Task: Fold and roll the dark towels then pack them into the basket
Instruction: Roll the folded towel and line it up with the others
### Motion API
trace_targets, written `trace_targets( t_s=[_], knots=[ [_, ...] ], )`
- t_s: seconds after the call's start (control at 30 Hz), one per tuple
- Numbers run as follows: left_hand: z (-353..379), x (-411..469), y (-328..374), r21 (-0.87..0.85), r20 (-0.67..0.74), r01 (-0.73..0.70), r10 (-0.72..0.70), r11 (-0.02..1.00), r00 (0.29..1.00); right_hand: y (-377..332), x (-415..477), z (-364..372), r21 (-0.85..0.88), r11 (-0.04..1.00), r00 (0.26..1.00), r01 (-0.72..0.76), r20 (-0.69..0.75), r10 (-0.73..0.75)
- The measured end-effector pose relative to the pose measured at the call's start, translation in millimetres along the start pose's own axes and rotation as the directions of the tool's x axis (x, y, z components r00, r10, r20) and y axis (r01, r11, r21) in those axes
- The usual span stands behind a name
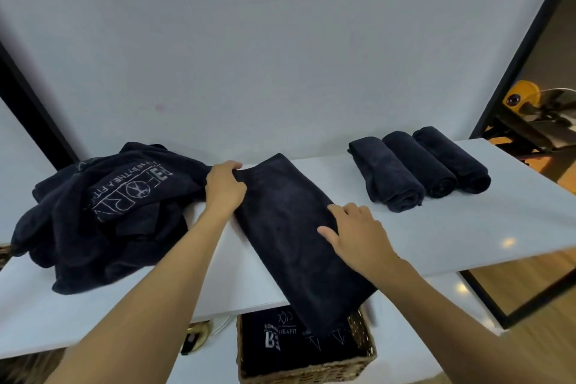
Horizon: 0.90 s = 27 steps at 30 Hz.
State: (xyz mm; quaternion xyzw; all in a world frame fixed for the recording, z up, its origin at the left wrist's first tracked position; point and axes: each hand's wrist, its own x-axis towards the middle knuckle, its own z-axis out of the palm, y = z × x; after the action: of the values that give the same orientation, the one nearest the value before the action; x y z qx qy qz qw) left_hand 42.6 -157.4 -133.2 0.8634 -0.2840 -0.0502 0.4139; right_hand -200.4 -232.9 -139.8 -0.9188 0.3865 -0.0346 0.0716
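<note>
A dark towel point(290, 227), folded into a long strip, lies across the white shelf point(467, 227), and its near end hangs over the front edge. My left hand point(223, 187) pinches the strip's far left corner. My right hand point(355, 237) rests flat on its right edge, fingers spread. Three rolled dark towels point(414, 168) lie side by side at the back right. A heap of unfolded dark towels point(103, 212) with white lettering sits on the left. Below the shelf stands a wicker basket point(311, 372) with dark towels inside.
A white wall rises right behind the shelf. A black frame post point(31, 103) stands at the left and another at the right point(514, 72). A yellow and black device point(530, 103) sits beyond the right post. A lower white surface point(420, 321) carries the basket.
</note>
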Motion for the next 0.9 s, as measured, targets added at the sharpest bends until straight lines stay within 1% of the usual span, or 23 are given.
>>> trace_targets(
  t_s=[0.1,0.13,0.17,0.2,0.23,0.27,0.3,0.33,0.37,0.4,0.47,0.53,0.6,0.67,0.7,0.73,0.77,0.8,0.83,0.87,0.9],
  knots=[
    [-2.0,22.1,6.0,-0.029,-0.049,-0.061,0.059,0.998,0.997,-10.0,-12.1,4.4,0.129,0.992,1.0,0.008,-0.027,-0.004],
    [-2.7,28.2,10.3,-0.002,-0.055,-0.082,0.081,0.997,0.995,-12.6,-13.5,2.4,0.146,0.989,1.0,0.006,-0.022,-0.003],
    [-0.8,30.9,15.9,0.061,-0.04,-0.118,0.121,0.991,0.992,-13.6,-13.2,1.2,0.118,0.993,1.0,0.006,-0.017,-0.004],
    [5.1,29.4,22.3,0.144,0.01,-0.184,0.185,0.972,0.983,-14.1,-11.6,1.3,0.065,0.998,0.999,0.027,-0.031,-0.025],
    [14.2,22.7,29.7,0.215,0.101,-0.281,0.265,0.935,0.959,-13.9,-9.1,4.0,0.014,0.996,0.994,0.084,-0.071,-0.083],
    [26.1,12.3,34.8,0.251,0.219,-0.387,0.337,0.887,0.916,-14.8,-6.8,6.9,-0.009,0.985,0.979,0.172,-0.109,-0.172],
    [39.0,-0.2,37.9,0.266,0.344,-0.473,0.375,0.84,0.861,-16.9,-4.3,9.4,-0.014,0.966,0.96,0.259,-0.103,-0.259],
    [51.2,-12.4,37.2,0.292,0.454,-0.527,0.369,0.799,0.811,-19.7,-3.1,12.0,0.002,0.945,0.943,0.328,-0.065,-0.328],
    [59.8,-23.5,34.2,0.337,0.526,-0.563,0.345,0.755,0.778,-22.6,-4.1,15.3,0.015,0.927,0.927,0.375,-0.011,-0.375],
    [64.4,-30.8,28.4,0.385,0.557,-0.586,0.327,0.713,0.764,-23.7,-7.6,19.8,0.006,0.917,0.917,0.398,0.036,-0.398],
    [60.0,-41.6,16.6,0.436,0.562,-0.598,0.316,0.672,0.765,-16.7,-18.3,25.2,-0.029,0.906,0.905,0.421,0.072,-0.419],
    [44.4,-61.9,6.2,0.44,0.577,-0.635,0.341,0.635,0.742,-1.0,-34.5,25.2,-0.031,0.874,0.872,0.486,0.085,-0.482],
    [26.6,-92.1,-4.3,0.388,0.6,-0.702,0.414,0.597,0.684,18.1,-51.8,25.9,-0.046,0.825,0.826,0.563,0.068,-0.56],
    [9.6,-122.5,-15.8,0.295,0.592,-0.748,0.5,0.595,0.632,36.2,-63.2,28.6,-0.145,0.771,0.783,0.62,0.055,-0.619],
    [2.9,-136.7,-22.7,0.263,0.581,-0.773,0.544,0.578,0.605,43.0,-66.1,30.7,-0.207,0.741,0.765,0.639,0.071,-0.64],
    [-1.2,-148.6,-29.8,0.259,0.577,-0.809,0.587,0.528,0.568,47.5,-66.4,32.6,-0.251,0.715,0.749,0.653,0.072,-0.658],
    [-4.4,-159.7,-35.1,0.28,0.587,-0.844,0.614,0.458,0.528,49.9,-65.8,33.6,-0.27,0.702,0.739,0.659,0.057,-0.672],
    [-5.7,-169.2,-40.8,0.316,0.606,-0.866,0.62,0.388,0.499,50.5,-64.8,33.4,-0.273,0.694,0.725,0.666,0.015,-0.689],
    [-7.1,-177.0,-44.8,0.357,0.625,-0.874,0.611,0.33,0.486,50.2,-63.4,32.1,-0.269,0.687,0.705,0.675,-0.036,-0.708],
    [-7.3,-183.9,-48.3,0.396,0.628,-0.871,0.607,0.29,0.487,50.3,-62.5,31.0,-0.271,0.673,0.679,0.688,-0.088,-0.729],
    [-7.0,-190.4,-51.2,0.426,0.611,-0.863,0.617,0.272,0.496,50.8,-62.5,30.1,-0.276,0.656,0.651,0.702,-0.125,-0.749]
  ],
)
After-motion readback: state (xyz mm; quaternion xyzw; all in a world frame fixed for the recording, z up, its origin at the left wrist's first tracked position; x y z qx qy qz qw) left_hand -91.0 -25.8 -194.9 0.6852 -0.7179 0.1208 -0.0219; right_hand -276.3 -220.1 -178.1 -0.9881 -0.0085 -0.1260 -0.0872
